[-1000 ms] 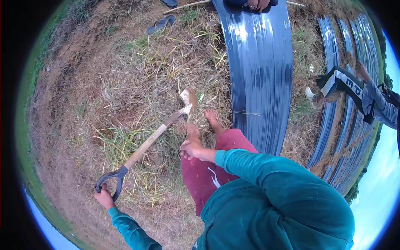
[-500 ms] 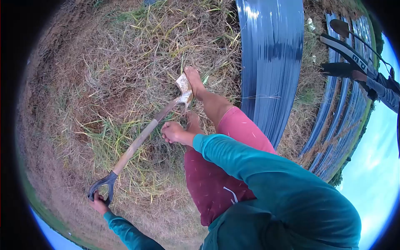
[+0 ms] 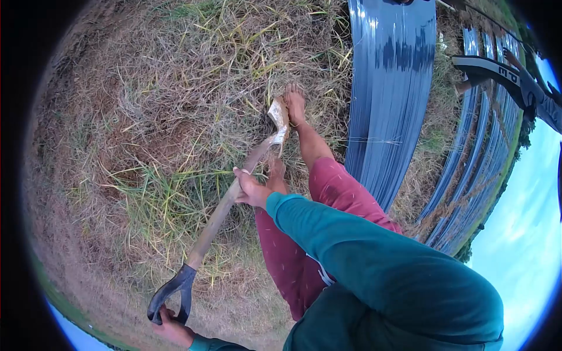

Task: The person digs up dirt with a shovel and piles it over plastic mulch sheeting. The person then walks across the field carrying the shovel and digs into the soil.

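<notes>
A shovel (image 3: 220,212) with a wooden shaft, a worn metal blade (image 3: 278,117) and a black D-shaped handle slants over dry grass. My left hand (image 3: 174,329) grips the D-handle at the lower left. Partway along the shaft, near the blade, my right hand (image 3: 252,189) is closed round the wood; some of its fingers are hidden. The blade sits right beside my bare right foot (image 3: 295,104). My other foot (image 3: 277,176) is partly hidden behind the shaft and my right hand.
Dry and green grass (image 3: 158,193) covers the ground. A strip of shiny dark plastic sheeting (image 3: 389,99) runs along my right, and more covered rows (image 3: 462,152) lie beyond. Another person (image 3: 515,82) stands at the upper right. A dark object shows at the strip's top edge.
My right hand, curled beside the shaft before, has taken hold of it. The shovel and my left hand have shifted right in view. The other person's legs and tool have moved.
</notes>
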The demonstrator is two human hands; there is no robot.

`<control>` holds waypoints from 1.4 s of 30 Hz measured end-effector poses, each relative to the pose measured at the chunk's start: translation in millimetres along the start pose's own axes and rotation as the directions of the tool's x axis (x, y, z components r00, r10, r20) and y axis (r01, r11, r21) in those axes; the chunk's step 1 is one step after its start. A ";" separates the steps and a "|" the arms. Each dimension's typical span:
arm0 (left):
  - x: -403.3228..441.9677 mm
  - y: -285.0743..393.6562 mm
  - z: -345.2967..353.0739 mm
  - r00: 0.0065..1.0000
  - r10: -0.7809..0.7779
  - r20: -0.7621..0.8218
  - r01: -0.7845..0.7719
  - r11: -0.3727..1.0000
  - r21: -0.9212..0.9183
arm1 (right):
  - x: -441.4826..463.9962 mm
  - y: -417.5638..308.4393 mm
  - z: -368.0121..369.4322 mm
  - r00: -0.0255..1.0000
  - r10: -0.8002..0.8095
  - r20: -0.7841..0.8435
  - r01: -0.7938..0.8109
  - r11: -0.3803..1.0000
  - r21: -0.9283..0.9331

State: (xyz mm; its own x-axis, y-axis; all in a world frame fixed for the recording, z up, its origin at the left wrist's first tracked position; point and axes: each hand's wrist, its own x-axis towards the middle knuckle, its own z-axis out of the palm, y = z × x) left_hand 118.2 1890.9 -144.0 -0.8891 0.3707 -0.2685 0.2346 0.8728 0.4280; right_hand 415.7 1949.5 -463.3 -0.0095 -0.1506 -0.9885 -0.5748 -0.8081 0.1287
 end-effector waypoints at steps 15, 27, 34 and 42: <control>69.3 -38.5 4.7 0.997 0.034 0.065 -0.031 0.998 -0.049 | 43.5 28.4 41.3 0.989 0.004 0.149 -0.051 0.949 0.312; 17.5 -70.0 -14.7 0.999 0.016 -0.046 -0.019 0.997 -0.071 | 23.5 31.6 23.3 1.000 0.018 -0.016 -0.015 0.985 0.173; 148.9 -131.5 -138.0 0.999 0.048 0.006 -0.047 0.995 -0.091 | -72.8 83.2 63.3 0.996 0.024 -0.090 -0.030 0.998 -0.061; 81.6 -26.1 -31.8 0.993 -0.116 0.017 0.111 0.977 0.180 | -66.8 63.1 42.9 0.951 -0.282 -0.130 0.192 0.862 -0.470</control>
State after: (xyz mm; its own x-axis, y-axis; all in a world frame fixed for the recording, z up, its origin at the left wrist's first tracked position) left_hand 27.1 1888.3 -149.6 -0.9037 0.2719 -0.3309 0.2010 0.9515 0.2328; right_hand 344.9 1932.9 -392.5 0.2593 0.0111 -0.9657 -0.1123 -0.9928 -0.0416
